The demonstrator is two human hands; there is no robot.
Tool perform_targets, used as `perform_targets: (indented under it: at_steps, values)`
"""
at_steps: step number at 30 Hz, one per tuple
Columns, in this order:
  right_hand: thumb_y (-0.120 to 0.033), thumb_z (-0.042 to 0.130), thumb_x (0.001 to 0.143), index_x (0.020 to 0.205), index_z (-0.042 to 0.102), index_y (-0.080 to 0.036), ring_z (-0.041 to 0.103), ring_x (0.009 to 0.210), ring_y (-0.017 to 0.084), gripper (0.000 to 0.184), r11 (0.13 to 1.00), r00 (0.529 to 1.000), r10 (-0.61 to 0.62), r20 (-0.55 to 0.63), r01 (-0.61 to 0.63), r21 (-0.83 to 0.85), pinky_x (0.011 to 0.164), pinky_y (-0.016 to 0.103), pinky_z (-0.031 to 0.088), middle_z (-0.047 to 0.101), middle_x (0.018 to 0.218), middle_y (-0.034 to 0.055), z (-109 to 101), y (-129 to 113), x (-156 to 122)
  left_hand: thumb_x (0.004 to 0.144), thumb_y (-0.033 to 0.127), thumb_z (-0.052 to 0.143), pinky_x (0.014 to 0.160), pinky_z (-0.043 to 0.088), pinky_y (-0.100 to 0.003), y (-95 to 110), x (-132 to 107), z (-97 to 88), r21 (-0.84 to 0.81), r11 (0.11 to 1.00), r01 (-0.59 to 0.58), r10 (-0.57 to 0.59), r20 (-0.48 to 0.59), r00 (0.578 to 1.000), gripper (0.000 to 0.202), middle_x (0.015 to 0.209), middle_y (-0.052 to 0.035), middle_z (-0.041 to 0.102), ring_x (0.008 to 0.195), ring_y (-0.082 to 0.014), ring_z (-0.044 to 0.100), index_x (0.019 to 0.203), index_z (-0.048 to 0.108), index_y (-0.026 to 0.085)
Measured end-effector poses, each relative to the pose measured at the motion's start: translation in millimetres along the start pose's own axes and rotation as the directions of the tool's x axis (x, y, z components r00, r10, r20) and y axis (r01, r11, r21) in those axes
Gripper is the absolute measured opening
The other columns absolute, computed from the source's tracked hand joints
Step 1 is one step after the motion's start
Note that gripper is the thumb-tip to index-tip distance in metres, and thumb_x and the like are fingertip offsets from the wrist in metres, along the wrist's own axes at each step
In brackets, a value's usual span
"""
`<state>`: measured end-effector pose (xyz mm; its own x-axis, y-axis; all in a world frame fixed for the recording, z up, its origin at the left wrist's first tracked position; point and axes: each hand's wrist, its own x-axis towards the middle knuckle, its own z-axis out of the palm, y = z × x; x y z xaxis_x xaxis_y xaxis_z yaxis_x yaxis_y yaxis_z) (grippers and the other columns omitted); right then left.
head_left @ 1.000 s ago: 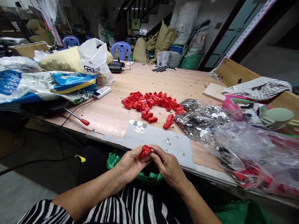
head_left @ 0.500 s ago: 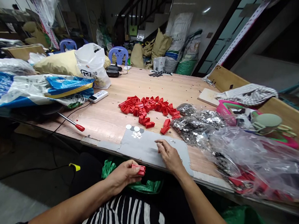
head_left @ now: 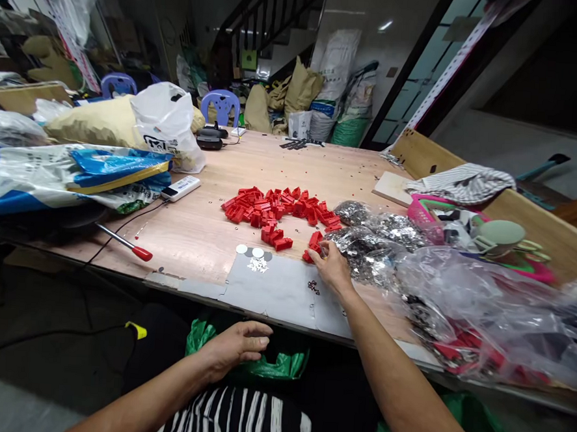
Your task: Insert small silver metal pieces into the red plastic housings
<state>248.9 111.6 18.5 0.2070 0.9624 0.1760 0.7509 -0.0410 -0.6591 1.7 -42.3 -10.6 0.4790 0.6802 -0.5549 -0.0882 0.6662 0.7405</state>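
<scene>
Right grip [head_left: 332, 265] reaches over the gray mat [head_left: 284, 291] at the bench's near edge, its fingers pinching a red clip [head_left: 312, 247] beside the foil bags [head_left: 380, 238]. Left grip [head_left: 239, 346] hangs loosely curled, empty, over the green bag [head_left: 269, 365] below that edge. Picking up seems in hand; lifting cleanly comes next.
</scene>
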Motion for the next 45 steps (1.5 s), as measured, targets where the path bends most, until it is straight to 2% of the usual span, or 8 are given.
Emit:
perform_targets:
  at_steps: [5,11,17,21,28,33,37,45]
  values:
    - [-0.037,0.051,0.081,0.1,0.057,-0.019,0.063,0.085,0.019,0.026,0.99,0.995,-0.087,-0.048,0.091,0.105,0.079,0.031,0.047,0.067,0.097,0.0061,-3,-17,-29,0.071,0.036,0.073,0.084,0.047,-0.033,29,-8,6.0,0.033,0.985,-0.17,0.167,0.09,0.982,0.045,0.109,-0.0139,0.065,0.098,-0.0231,0.062,0.11,0.063,0.015]
    - [-0.031,0.053,0.085,0.096,0.056,-0.02,0.058,0.068,0.014,0.016,0.905,0.943,-0.297,0.147,0.229,0.36,0.064,0.024,0.045,0.064,0.08,0.0008,-5,-55,-102,0.071,0.033,0.074,0.073,0.05,-0.027,56,14,16.7,0.028,0.916,-0.401,0.4,-0.161,0.902,0.059,0.11,-0.0096,0.061,0.095,-0.0195,0.061,0.125,0.052,0.021]
    - [-0.033,0.049,0.089,0.107,0.053,-0.02,0.061,0.069,0.014,0.022,0.876,0.886,-0.316,0.339,0.136,0.463,0.063,0.024,0.046,0.066,0.077,-0.0004,-18,-40,-115,0.078,0.031,0.068,0.066,0.051,-0.028,51,16,23.3,-0.141,0.945,-0.296,0.31,0.089,0.947,0.04,0.096,-0.0091,0.065,0.075,-0.0163,0.065,0.113,0.057,0.015]
    - [-0.03,0.053,0.085,0.098,0.06,-0.018,0.064,0.089,0.02,0.02,0.988,0.983,-0.124,0.135,0.111,0.105,0.078,0.032,0.046,0.069,0.096,0.0075,-35,7,-82,0.077,0.025,0.07,0.081,0.052,-0.039,43,7,23.7,-0.306,0.923,-0.235,0.273,0.088,0.958,0.037,0.099,-0.0071,0.064,0.088,-0.0236,0.068,0.109,0.054,0.018]
    - [-0.026,0.053,0.083,0.09,0.064,-0.019,0.062,0.082,0.024,0.015,0.95,0.992,-0.113,0.048,0.122,-0.288,0.072,0.035,0.044,0.069,0.09,0.0097,-39,36,-54,0.072,0.017,0.074,0.084,0.051,-0.041,40,1,25.7,-0.322,0.9,-0.294,0.315,0.013,0.949,0.039,0.098,-0.0072,0.068,0.088,-0.0218,0.068,0.105,0.053,0.019]
    - [-0.028,0.051,0.084,0.085,0.064,-0.02,0.062,0.078,0.022,0.015,0.959,0.988,-0.149,0.046,0.156,-0.236,0.07,0.033,0.043,0.068,0.086,0.0072,-38,25,-55,0.065,0.013,0.078,0.088,0.049,-0.031,41,-1,29.3,-0.122,0.85,-0.512,0.496,-0.138,0.857,0.044,0.1,-0.0077,0.071,0.092,-0.0189,0.066,0.105,0.059,0.017]
    - [-0.035,0.053,0.084,0.088,0.063,-0.02,0.061,0.072,0.018,0.018,0.968,0.961,-0.247,0.127,0.238,0.082,0.067,0.028,0.044,0.068,0.08,0.0034,-41,0,-76,0.064,0.014,0.078,0.089,0.049,-0.032,40,-3,32.2,-0.005,0.793,-0.609,0.599,-0.179,0.781,0.037,0.099,-0.0069,0.071,0.094,-0.0209,0.066,0.098,0.064,0.016]
    - [-0.031,0.053,0.088,0.088,0.062,-0.022,0.059,0.066,0.015,0.013,0.908,0.894,-0.378,0.24,0.308,0.284,0.063,0.025,0.046,0.067,0.078,0.0025,-41,-54,-131,0.069,0.015,0.074,0.095,0.045,-0.03,39,-9,35.5,0.297,0.685,-0.666,0.727,-0.221,0.65,0.031,0.104,-0.0041,0.069,0.098,-0.02,0.063,0.099,0.07,0.021]
